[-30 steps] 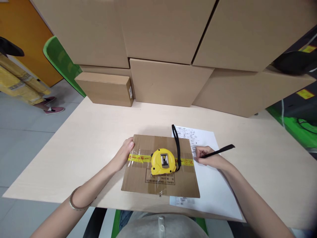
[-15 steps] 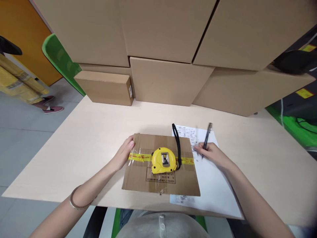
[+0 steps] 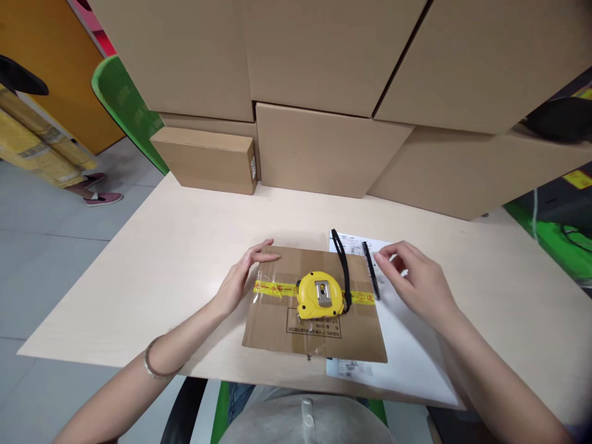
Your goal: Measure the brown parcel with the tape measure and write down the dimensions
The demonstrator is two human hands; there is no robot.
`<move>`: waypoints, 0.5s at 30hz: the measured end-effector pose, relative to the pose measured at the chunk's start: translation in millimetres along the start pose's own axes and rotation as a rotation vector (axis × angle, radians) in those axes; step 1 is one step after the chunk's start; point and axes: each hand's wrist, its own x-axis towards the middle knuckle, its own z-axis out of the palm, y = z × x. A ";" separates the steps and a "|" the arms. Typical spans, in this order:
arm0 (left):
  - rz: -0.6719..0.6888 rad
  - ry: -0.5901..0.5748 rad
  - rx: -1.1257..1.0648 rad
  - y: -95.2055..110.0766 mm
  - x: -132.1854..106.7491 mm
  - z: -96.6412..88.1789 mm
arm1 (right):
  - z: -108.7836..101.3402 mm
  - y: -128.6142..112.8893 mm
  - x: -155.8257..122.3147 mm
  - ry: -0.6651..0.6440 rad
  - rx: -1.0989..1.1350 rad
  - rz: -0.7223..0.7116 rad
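Note:
A flat cardboard box (image 3: 272, 330) lies before me, bound with yellow printed tape. On top of it rests a yellow tape measure (image 3: 311, 297) with a black wrist strap. My left hand (image 3: 245, 268) is at the box's upper left corner, fingers stretched and apart, gripping nothing. Under the box's right side lies a sheet of printed paper (image 3: 407, 357). A black pen (image 3: 370, 271) lies along the box's right edge, over the paper. Just right of the pen, my right hand (image 3: 416, 277) hovers with curled fingers apart, holding nothing.
Large cardboard boxes (image 3: 319, 154) are stacked along the table's back. A smaller carton (image 3: 208, 163) stands at the back left. Behind it is a green chair (image 3: 124, 105). A person in yellow clothing (image 3: 41, 145) stands at the far left.
My right hand has let go of the pen, which now lies beside the box, and has drawn back to the right. My left fingers have loosened from the box corner.

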 end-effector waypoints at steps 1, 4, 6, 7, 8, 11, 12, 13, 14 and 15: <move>0.003 -0.010 -0.012 -1.8 0.2 -0.1 | -3.1 -11.9 -1.9 0.032 0.095 -0.152; 0.028 -0.038 -0.030 -4.5 0.4 -0.1 | -0.7 -45.4 -3.7 -0.075 0.160 -0.539; 0.038 -0.043 -0.031 -5.2 0.2 0.1 | 6.0 -60.9 -2.0 -0.161 0.094 -0.647; 0.038 -0.044 -0.031 -5.5 0.1 0.1 | 9.0 -66.2 -1.0 -0.193 0.082 -0.670; 0.037 -0.044 -0.032 -5.8 0.0 0.1 | 11.3 -70.3 -0.1 -0.229 0.095 -0.681; 0.030 -0.045 -0.044 -6.8 -0.4 -0.4 | 13.9 -80.6 1.7 -0.339 0.246 -0.651; 0.024 -0.050 -0.052 -7.0 -0.7 -0.5 | 13.9 -85.5 2.5 -0.354 0.304 -0.636; 0.015 -0.057 -0.062 -7.0 -0.9 -0.6 | 13.9 -91.7 3.8 -0.350 0.349 -0.631; -0.003 -0.067 -0.080 -6.9 -1.3 -0.5 | 13.9 -99.4 5.8 -0.334 0.370 -0.639; -0.029 -0.081 -0.107 -6.6 -1.7 -0.2 | 14.1 -108.3 8.2 -0.313 0.366 -0.659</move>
